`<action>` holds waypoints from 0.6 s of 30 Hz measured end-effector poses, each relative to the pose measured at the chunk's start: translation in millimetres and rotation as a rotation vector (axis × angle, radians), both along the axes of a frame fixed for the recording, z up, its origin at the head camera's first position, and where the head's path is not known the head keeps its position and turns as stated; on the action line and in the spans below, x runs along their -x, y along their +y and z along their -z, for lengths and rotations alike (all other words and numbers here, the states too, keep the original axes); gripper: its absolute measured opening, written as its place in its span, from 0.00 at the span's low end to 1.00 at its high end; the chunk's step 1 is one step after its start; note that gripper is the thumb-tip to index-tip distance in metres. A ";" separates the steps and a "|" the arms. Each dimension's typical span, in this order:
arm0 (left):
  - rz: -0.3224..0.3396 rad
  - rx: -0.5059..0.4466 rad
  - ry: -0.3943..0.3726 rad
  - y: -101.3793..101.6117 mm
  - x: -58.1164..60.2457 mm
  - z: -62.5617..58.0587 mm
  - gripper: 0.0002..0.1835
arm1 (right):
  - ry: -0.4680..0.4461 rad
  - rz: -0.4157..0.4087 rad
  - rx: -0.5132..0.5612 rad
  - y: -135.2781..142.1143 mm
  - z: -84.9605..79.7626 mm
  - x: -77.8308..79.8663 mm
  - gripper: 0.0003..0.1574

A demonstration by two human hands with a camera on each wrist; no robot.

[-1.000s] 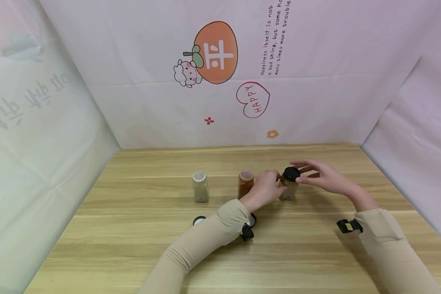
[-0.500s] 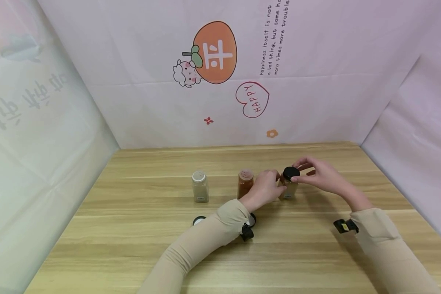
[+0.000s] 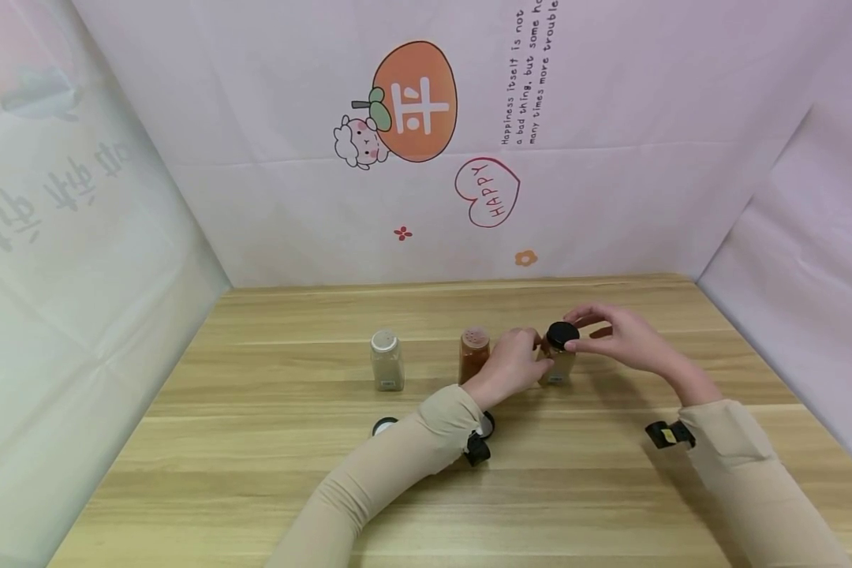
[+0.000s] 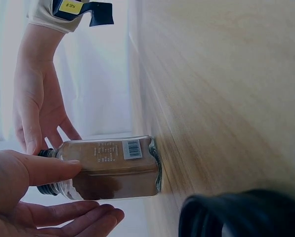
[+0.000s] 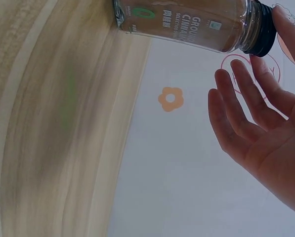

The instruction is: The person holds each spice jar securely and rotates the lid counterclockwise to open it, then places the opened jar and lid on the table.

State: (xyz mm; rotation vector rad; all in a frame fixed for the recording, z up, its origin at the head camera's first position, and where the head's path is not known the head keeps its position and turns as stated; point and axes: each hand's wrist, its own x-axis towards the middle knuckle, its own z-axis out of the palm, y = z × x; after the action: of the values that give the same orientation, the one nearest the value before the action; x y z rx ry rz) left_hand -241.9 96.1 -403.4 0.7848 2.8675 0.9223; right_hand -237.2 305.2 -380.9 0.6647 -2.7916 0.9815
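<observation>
In the head view a spice jar (image 3: 559, 368) with brown powder stands upright at the right end of a row, its label reading "ground cinna..." in the right wrist view. My left hand (image 3: 509, 365) grips the jar's upper body from the left, thumb on the near side in the left wrist view. Thumb and index finger of my right hand (image 3: 628, 339) pinch the black screw cap (image 3: 562, 335) on top; the other fingers stand off it. Just left of my left hand is an uncapped shaker jar (image 3: 474, 359) of reddish-brown spice, partly hidden.
Farther left an uncapped shaker jar (image 3: 388, 367) of pale powder stands upright. Two loose black caps lie nearer me: the left cap (image 3: 385, 425) and the right cap (image 3: 487, 426), both partly covered by my left sleeve. A printed white cloth (image 3: 291, 221) rises behind the wooden table (image 3: 255, 465).
My right hand has shifted slightly left and its fingers have closed in on the black cap. The left hand and the jars hold their places.
</observation>
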 end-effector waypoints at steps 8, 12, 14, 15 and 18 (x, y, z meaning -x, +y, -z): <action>-0.001 0.000 0.000 -0.2 0.0 0.0 0.17 | 0.000 -0.056 -0.016 2.7 -4.0 0.7 0.24; -0.002 0.001 -0.003 -0.3 0.0 -0.3 0.17 | -0.004 -0.083 -0.021 3.6 -5.9 1.0 0.24; 0.002 0.000 -0.001 -0.4 0.1 -0.4 0.17 | -0.004 -0.098 -0.023 4.1 -6.2 1.2 0.24; 0.003 -0.002 0.000 -0.5 0.2 -0.3 0.17 | -0.004 -0.109 -0.022 4.3 -6.3 1.5 0.25; 0.011 -0.005 0.007 -0.7 0.3 -0.1 0.16 | 0.003 -0.135 -0.024 5.5 -6.0 2.1 0.24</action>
State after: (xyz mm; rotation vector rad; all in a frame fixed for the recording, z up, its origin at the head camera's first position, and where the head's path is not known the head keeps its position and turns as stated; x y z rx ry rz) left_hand -242.2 95.4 -403.3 0.8043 2.8653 0.9277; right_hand -239.3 310.6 -374.9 0.8670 -2.7915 0.9698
